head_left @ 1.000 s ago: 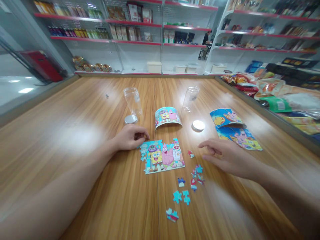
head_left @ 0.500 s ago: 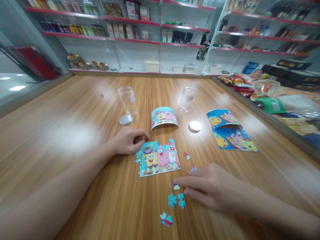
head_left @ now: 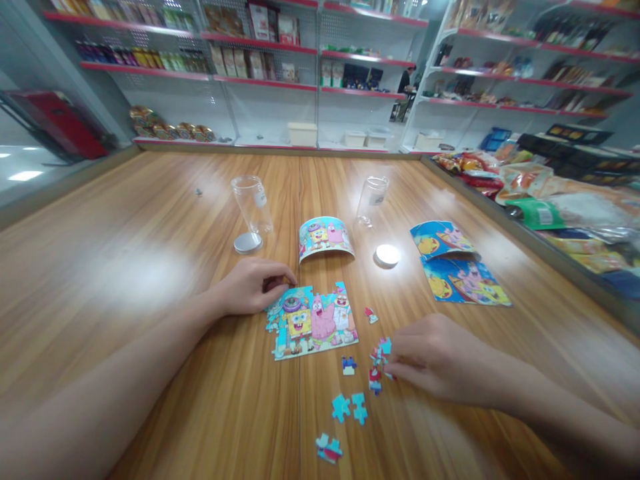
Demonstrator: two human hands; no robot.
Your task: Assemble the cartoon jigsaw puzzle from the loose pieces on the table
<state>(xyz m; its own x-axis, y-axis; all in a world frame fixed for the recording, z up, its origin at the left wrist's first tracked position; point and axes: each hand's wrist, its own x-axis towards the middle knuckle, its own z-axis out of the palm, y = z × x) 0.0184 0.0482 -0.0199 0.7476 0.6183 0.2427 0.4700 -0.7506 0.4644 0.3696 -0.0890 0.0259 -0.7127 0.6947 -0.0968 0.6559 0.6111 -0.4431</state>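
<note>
l hand (head_left: 255, 287) at puzzle (head_left: 313, 320) edge; bare table (head_left: 125, 267) left.

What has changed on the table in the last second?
The right hand dropped from hovering, reached to the blue-and-white piece, then drew back to the small cluster. Its fingertips touch it now, but whether the grip has closed on a piece is unclear. The left hand stayed curled at the top left corner of the assembled puzzle. The puzzle and the teal pieces kept their places.
</note>
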